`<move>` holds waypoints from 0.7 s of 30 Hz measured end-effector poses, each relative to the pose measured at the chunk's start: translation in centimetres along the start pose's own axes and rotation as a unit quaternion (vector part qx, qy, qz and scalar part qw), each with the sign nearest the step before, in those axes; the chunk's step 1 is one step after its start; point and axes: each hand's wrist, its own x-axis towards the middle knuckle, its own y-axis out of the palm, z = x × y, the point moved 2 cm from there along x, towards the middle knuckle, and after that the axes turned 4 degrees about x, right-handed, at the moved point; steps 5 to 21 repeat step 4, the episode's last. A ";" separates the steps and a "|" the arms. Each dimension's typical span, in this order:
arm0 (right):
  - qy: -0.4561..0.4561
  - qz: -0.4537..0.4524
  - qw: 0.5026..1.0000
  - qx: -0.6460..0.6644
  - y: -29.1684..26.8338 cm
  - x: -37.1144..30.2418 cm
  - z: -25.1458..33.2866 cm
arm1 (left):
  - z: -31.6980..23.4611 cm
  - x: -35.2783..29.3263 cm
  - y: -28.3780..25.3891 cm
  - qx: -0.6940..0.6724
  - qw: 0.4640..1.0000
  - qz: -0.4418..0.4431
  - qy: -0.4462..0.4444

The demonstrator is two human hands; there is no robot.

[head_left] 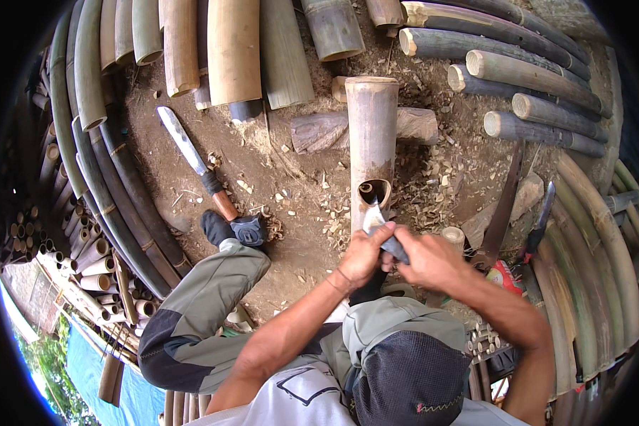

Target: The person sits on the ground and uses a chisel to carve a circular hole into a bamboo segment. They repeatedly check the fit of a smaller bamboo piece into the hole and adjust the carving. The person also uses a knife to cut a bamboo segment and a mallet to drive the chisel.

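Note:
A thick, pale bamboo tube points away from me, its far part propped across a short wooden log. An oval hole is cut in its upper side, with a curled strip showing inside. The light blade of a knife reaches the near rim of this hole. My right hand is closed round the knife's dark handle. Beside it, my left hand is closed too, its thumb pressed against the knife where blade meets handle. Part of the tube nearest me is hidden behind my hands.
A machete lies on the ground by my left foot. On the right are a saw and another knife. Wood chips litter the soil. Bamboo poles line the far side, with more stacked at both sides.

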 end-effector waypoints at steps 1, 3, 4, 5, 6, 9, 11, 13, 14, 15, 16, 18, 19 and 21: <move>0.009 -0.078 0.993 0.087 2.6 0.9 -0.2 | -0.8 -0.1 -1.7 0.114 0.993 -0.024 0.002; -0.021 -0.197 0.939 0.282 7.4 3.7 1.0 | -4.5 -0.5 -3.9 0.350 0.935 -0.059 0.018; -0.041 -0.288 0.903 0.316 9.8 5.1 2.3 | -5.7 0.0 -5.0 0.483 0.869 -0.060 0.094; -0.041 -0.288 0.903 0.316 9.8 5.1 2.3 | -5.7 0.0 -5.0 0.483 0.869 -0.060 0.094; -0.041 -0.288 0.903 0.316 9.8 5.1 2.3 | -5.7 0.0 -5.0 0.483 0.869 -0.060 0.094; -0.041 -0.288 0.903 0.316 9.8 5.1 2.3 | -5.7 0.0 -5.0 0.483 0.869 -0.060 0.094; -0.041 -0.288 0.903 0.316 9.8 5.1 2.3 | -5.7 0.0 -5.0 0.483 0.869 -0.060 0.094; -0.041 -0.288 0.903 0.316 9.8 5.1 2.3 | -5.7 0.0 -5.0 0.483 0.869 -0.060 0.094; -0.041 -0.288 0.903 0.316 9.8 5.1 2.3 | -5.7 0.0 -5.0 0.483 0.869 -0.060 0.094; -0.041 -0.288 0.903 0.316 9.8 5.1 2.3 | -5.7 0.0 -5.0 0.483 0.869 -0.060 0.094; -0.041 -0.288 0.903 0.316 9.8 5.1 2.3 | -5.7 0.0 -5.0 0.483 0.869 -0.060 0.094; -0.041 -0.288 0.903 0.316 9.8 5.1 2.3 | -5.7 0.0 -5.0 0.483 0.869 -0.060 0.094; -0.041 -0.288 0.903 0.316 9.8 5.1 2.3 | -5.7 0.0 -5.0 0.483 0.869 -0.060 0.094; -0.041 -0.288 0.903 0.316 9.8 5.1 2.3 | -5.7 0.0 -5.0 0.483 0.869 -0.060 0.094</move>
